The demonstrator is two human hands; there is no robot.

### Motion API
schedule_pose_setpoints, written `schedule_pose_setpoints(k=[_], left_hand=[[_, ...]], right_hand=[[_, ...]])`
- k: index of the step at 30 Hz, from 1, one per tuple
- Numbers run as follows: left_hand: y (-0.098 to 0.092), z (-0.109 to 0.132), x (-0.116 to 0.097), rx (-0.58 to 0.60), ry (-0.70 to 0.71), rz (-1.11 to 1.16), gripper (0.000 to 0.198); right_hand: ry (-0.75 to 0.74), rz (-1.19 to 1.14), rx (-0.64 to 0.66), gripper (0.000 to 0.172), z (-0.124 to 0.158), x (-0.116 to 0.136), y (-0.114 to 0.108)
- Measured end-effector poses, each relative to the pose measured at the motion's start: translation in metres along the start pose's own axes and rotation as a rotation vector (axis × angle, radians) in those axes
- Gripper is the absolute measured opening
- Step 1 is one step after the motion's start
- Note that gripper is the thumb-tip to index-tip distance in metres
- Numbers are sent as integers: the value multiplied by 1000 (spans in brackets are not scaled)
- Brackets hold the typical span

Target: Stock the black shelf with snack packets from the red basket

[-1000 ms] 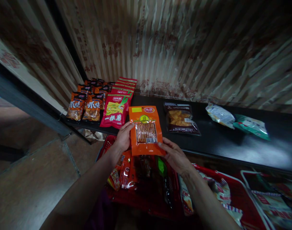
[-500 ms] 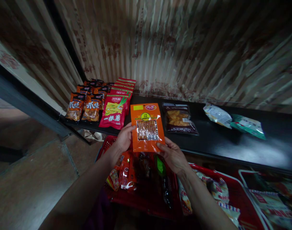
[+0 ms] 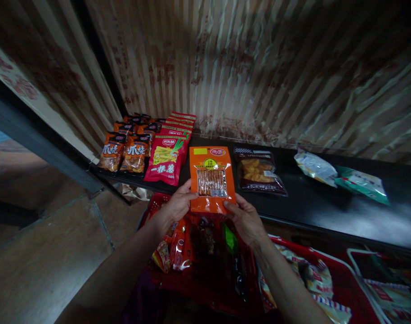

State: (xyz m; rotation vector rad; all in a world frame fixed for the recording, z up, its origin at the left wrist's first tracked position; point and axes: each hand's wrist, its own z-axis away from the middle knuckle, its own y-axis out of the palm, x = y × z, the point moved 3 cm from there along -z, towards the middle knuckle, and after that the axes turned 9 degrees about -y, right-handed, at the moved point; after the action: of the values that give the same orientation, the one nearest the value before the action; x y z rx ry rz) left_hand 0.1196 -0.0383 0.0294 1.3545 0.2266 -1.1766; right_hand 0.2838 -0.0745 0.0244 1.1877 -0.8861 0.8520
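Observation:
An orange snack packet (image 3: 211, 178) with a clear window lies over the front part of the black shelf (image 3: 343, 207), between a red packet stack (image 3: 167, 153) and a dark packet of yellow snacks (image 3: 259, 171). My left hand (image 3: 178, 204) pinches its lower left corner, and my right hand (image 3: 244, 218) grips its lower right corner. Both hands hover above a red basket (image 3: 198, 283) full of mixed snack bags.
Brown-orange packets (image 3: 122, 150) fill the shelf's far left end. A white bag (image 3: 315, 166) and a green bag (image 3: 362, 183) lie to the right. A second red basket (image 3: 330, 261) with packets sits at lower right. A striped wall stands behind; a tiled floor lies at left.
The orange packet has moved forward from above the basket onto the shelf, with both hands following it and still holding its lower corners.

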Motion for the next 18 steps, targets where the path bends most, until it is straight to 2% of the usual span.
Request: schedule_pose_setpoints(k=[5,9,12,15,18], left_hand=[[1,0,-2,-53,39,14,52],[1,0,0,-60,63,26,49],[2,-1,4,-14,64,20,47],[6,0,6,-22,81,14,47],[15,3,6,-10,68,14,49]], right_hand=[[-86,30,3,35,-2,-3,1],[-236,133,-107,53,-5,-2,-7],[-532,468,-156,52,-2,8,-10],[-834,890,-125,47,6,19,-5],[-949,1079,-56,53,12,22,1]])
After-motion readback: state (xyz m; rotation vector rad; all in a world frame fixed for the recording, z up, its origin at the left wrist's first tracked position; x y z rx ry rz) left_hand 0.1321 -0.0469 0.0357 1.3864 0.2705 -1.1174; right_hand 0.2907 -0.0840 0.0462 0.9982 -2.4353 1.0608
